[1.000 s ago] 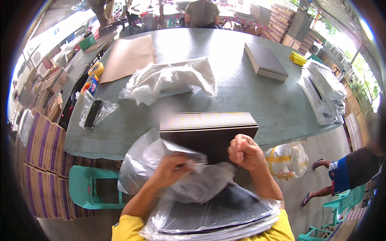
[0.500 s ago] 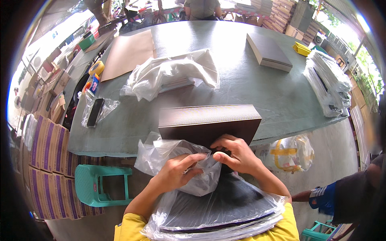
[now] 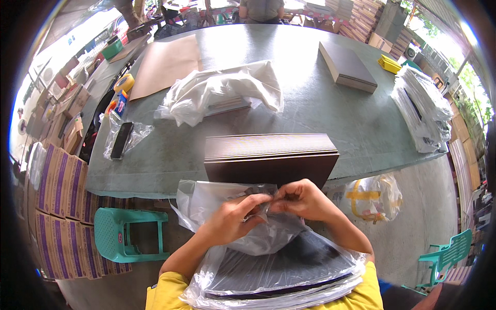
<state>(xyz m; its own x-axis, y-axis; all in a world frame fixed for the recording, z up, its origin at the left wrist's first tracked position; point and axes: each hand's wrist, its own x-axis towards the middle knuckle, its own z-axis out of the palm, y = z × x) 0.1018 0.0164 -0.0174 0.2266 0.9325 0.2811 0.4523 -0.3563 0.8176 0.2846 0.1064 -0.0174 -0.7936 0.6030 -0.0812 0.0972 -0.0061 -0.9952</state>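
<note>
My left hand (image 3: 232,219) pinches the upper edge of a clear plastic bag (image 3: 199,204) between thumb and fingers. Close against it, my right hand (image 3: 305,202) also has its fingertips closed on the bag's edge. Just beyond both hands, a stack of dark flat boards (image 3: 268,168) rests at the table's near edge, its pale layered edges facing up. Against my body lies a pile of dark flat pieces in clear plastic (image 3: 279,268), below the bag in my hands.
On the grey-green table (image 3: 299,116) are crumpled white plastic (image 3: 222,88), brown paper (image 3: 168,64), a phone (image 3: 122,140), tape (image 3: 124,82), another dark stack (image 3: 349,67) and bagged pieces (image 3: 421,111). A green stool (image 3: 116,235) stands left, a green chair (image 3: 447,256) right, cartons (image 3: 59,206) far left.
My right hand has come in to pinch the bag's edge beside my left. The bag is spread flatter. At the right, a person has moved lower, uncovering the green chair.
</note>
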